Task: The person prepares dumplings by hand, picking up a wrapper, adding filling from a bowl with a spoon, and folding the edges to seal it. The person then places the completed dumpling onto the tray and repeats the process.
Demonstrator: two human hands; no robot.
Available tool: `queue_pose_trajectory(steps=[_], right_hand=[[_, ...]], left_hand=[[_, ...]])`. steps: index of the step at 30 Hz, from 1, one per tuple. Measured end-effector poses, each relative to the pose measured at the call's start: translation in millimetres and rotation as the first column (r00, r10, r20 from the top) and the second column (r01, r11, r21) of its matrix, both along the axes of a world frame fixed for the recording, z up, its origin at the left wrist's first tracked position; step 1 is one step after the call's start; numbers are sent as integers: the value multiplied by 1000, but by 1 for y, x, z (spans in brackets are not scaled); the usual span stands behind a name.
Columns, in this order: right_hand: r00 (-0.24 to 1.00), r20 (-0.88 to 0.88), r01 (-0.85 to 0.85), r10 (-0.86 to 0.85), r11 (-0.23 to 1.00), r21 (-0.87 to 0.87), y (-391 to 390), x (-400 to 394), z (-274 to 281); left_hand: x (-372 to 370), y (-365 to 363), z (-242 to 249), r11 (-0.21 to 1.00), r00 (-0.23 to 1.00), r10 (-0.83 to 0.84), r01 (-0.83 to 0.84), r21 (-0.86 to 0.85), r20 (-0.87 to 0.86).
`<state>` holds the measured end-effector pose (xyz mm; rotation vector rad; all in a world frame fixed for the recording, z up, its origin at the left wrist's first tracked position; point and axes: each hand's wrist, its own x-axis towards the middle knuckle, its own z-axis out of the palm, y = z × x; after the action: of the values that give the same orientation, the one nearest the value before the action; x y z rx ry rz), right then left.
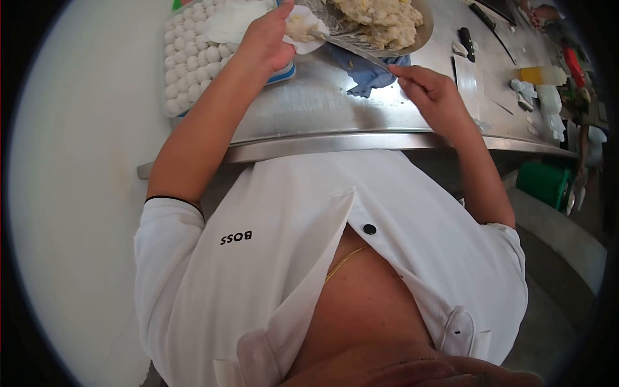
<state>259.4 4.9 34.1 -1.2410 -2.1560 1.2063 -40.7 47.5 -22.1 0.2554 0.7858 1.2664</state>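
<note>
Wrapper [303, 29]: a thin white round lying in your left hand [264, 42], with a dab of pale filling on it. It sits above the steel table [322, 109], just beside the bowl's near rim. The left fingers curl partly under it, cupping it; thumb side faces the camera.

Spatula [354, 48]: a flat metal blade, its tip at the filling on the wrapper, its handle end pinched between the thumb and fingertips of your right hand [432, 90]. The other right fingers are loosely bent.

Bowl [422, 32]: metal, heaped with lumpy pale filling, touching the spatula's far side as seen here.

Blue cloth [367, 74]: crumpled on the table under the spatula.

Tray [187, 64]: left of your forearm, packed with rows of white balls.

Right end of table: knives [467, 42], a yellow-tinted container [535, 74], white scraps.
</note>
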Motion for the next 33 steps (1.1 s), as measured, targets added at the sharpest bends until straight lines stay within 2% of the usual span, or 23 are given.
queue_pose_trajectory(steps=[3,5,7,9,11,12,13,15,16,17,19,21,23,24,26,27,29,31,33], right_hand=[[996,-70,61,-61,998,3,-3,-3,-2],[998,-48,-25,41,959,283,-4,-6,-12],[998,-36,-42,55,955,293,-1,-6,-23],[996,-24,-78,89,951,301,7,-5,-18],[997,-53,61,-60,998,22,11,-1,-2],[991,-23,135,-135,991,-3,12,-2,4],[991,-21,135,-135,991,2,16,-3,4],[951,286,58,-119,976,212,31,-4,1],[941,319,3,-114,944,329,43,2,-23],[939,320,15,-128,943,334,54,1,-38],[798,585,-101,-147,923,370,65,-11,-50],[767,630,-153,-124,918,366,66,-26,-48],[885,459,-250,-73,758,603,66,-43,-48],[884,463,-253,-71,759,600,61,-56,-44],[996,57,-81,64,928,363,48,-82,-29],[996,59,-88,72,929,359,45,-90,-25],[998,-53,-6,24,948,318,43,-102,-21],[999,-2,-40,43,927,374,48,-106,-25],[993,-45,-64,109,818,571,51,-106,-34]], left_hand=[[-6,2,0,1000,999,7,-7,9,-45],[-3,0,5,1000,997,2,-3,-2,-72],[1,-7,10,999,999,-42,42,-11,-35],[-5,0,1,1000,998,-19,20,23,-53],[-15,3,-10,999,997,3,1,52,-72],[-15,5,-4,996,994,52,-45,76,-97],[-14,7,1,991,988,99,-87,103,-119],[-7,4,14,996,994,77,-73,55,-80],[-1,1,20,998,997,57,-57,2,-44],[3,-2,24,999,998,44,-44,7,-42],[7,-8,29,990,991,-126,123,66,45],[8,-10,26,987,986,-147,141,79,80],[9,-12,24,984,980,-164,155,85,116],[10,-14,26,982,978,-168,155,108,122],[12,-14,29,981,978,-163,147,126,131],[12,-14,29,984,976,-149,130,122,160],[9,-14,27,988,974,-123,103,116,190],[8,-12,20,986,983,-96,72,153,157],[4,-11,17,985,983,-104,81,149,153]])
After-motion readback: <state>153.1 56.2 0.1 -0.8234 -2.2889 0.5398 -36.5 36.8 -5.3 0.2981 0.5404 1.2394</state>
